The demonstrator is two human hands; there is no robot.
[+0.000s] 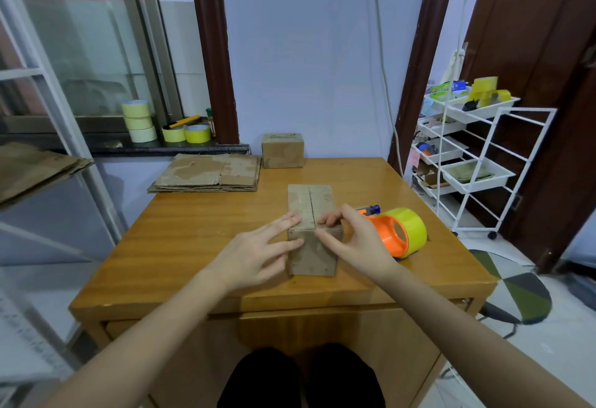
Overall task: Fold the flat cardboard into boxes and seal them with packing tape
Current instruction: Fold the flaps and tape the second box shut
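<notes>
A small brown cardboard box [311, 204] stands in the middle of the wooden table [193, 233], its top flaps shut with a seam running away from me. My left hand [258, 253] lies with straight fingers against the box's near left corner and front face. My right hand [358, 240] curls over the near right corner, thumb on the front face and fingertips on the top. An orange dispenser with yellow-green packing tape [403, 233] lies just right of the box. A stack of flat cardboard [209, 174] sits at the table's far left.
A finished small box [283, 150] stands at the table's far edge. Several tape rolls [142, 122] sit on the window sill at left. A white trolley with trays [471, 149] stands to the right. A blue-orange pen [371, 210] lies behind the dispenser.
</notes>
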